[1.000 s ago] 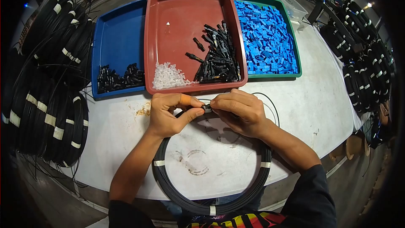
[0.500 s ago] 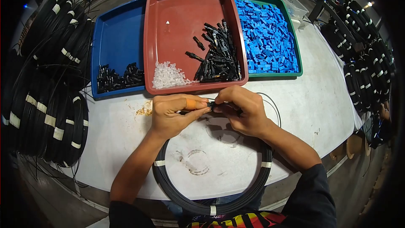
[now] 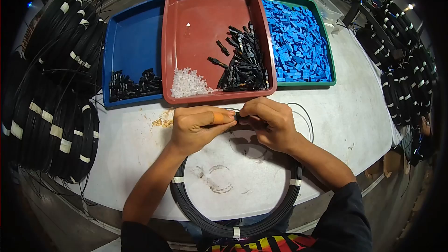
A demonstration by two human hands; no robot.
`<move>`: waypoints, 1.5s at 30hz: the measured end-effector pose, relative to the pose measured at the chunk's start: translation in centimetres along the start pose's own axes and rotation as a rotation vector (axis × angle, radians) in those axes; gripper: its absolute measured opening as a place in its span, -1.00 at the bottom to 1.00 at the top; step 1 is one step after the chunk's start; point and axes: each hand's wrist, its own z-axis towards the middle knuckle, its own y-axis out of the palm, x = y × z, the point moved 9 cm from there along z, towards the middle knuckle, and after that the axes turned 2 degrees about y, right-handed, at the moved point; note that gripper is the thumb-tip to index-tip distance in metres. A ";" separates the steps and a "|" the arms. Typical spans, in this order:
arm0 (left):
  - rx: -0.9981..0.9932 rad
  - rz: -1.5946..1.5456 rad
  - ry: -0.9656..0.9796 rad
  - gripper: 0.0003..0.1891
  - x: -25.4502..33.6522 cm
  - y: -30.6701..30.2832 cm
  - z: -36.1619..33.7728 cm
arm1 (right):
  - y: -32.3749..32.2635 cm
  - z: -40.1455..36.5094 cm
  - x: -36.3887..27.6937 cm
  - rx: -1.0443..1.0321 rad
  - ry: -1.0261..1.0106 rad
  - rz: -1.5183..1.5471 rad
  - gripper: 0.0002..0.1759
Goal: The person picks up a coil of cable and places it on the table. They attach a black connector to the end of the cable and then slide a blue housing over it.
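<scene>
My left hand, with an orange wrap on one finger, pinches a small black connector piece between thumb and fingertips. At the other end of that piece, the closed fingers of my right hand grip it too. Most of the connector piece is hidden by the fingers. Below both hands lies a coil of black cable, bound with white tape bands. A thin loose loop of the cable curves out beside my right hand.
A red tray holds black connectors and small clear pieces. Beside it stand a blue tray with black parts and a green tray of blue clips. Cable coils are stacked left and right.
My hands have shifted slightly to the right. The fingertips are closer together, and less of the black connector piece shows between them.
</scene>
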 end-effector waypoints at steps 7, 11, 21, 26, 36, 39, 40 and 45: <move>-0.021 0.061 0.067 -0.82 0.6 0.2 0.0 | 0.9 -0.2 0.4 -0.061 0.006 -0.039 -0.77; 0.009 0.056 0.027 -0.82 0.3 0.0 0.1 | 0.1 0.1 0.1 0.029 0.019 0.013 -0.77; -0.005 0.087 0.034 -0.83 0.3 0.1 0.1 | 1.0 -0.1 0.2 -0.062 -0.033 -0.103 -0.71; -0.001 0.075 0.033 -0.83 0.3 0.1 0.1 | 0.4 -0.1 -0.1 -0.025 -0.037 -0.074 -0.71; -0.003 0.048 -0.001 -0.85 0.0 0.1 0.1 | 0.6 0.0 -0.2 -0.026 -0.022 -0.091 -0.74; -0.008 0.029 -0.042 -0.78 -0.7 0.1 -0.1 | 0.5 0.1 -0.4 -0.018 -0.058 -0.107 -0.76; -0.006 0.030 -0.041 -0.78 -0.6 0.1 -0.2 | 0.5 0.0 -0.6 -0.020 -0.106 -0.127 -0.77; 0.132 -0.291 -0.323 -0.40 -3.3 -0.7 -1.3 | -0.1 0.0 -0.1 0.029 -0.100 -0.090 -0.70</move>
